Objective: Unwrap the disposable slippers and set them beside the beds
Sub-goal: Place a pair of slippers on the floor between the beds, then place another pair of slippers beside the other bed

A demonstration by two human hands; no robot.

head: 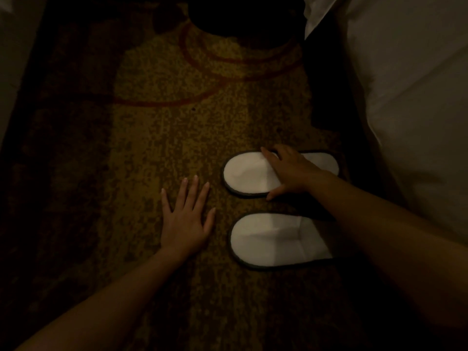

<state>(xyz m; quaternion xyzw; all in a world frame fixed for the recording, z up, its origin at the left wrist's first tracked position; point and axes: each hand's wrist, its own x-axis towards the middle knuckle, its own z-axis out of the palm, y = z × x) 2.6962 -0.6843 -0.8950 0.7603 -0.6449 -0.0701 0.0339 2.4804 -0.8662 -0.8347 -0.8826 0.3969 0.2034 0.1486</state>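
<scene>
Two white disposable slippers with dark edging lie side by side on the carpet, toes pointing left, heels toward the bed. My right hand (288, 171) grips the far slipper (249, 174) across its middle, thumb at its near edge and fingers over its far edge. The near slipper (273, 240) lies free, partly covered by my right forearm at its heel. Flat on the carpet, my left hand (186, 216) has its fingers spread, just left of the slippers and touching neither. No wrapper is visible.
A bed with white bedding (410, 102) runs along the right side, its dark base (326, 92) next to the slippers. The patterned yellow-brown carpet (157, 117) fills the dim aisle. A dark round object (240, 16) sits at the top. Pale fabric shows at the far left (15, 67).
</scene>
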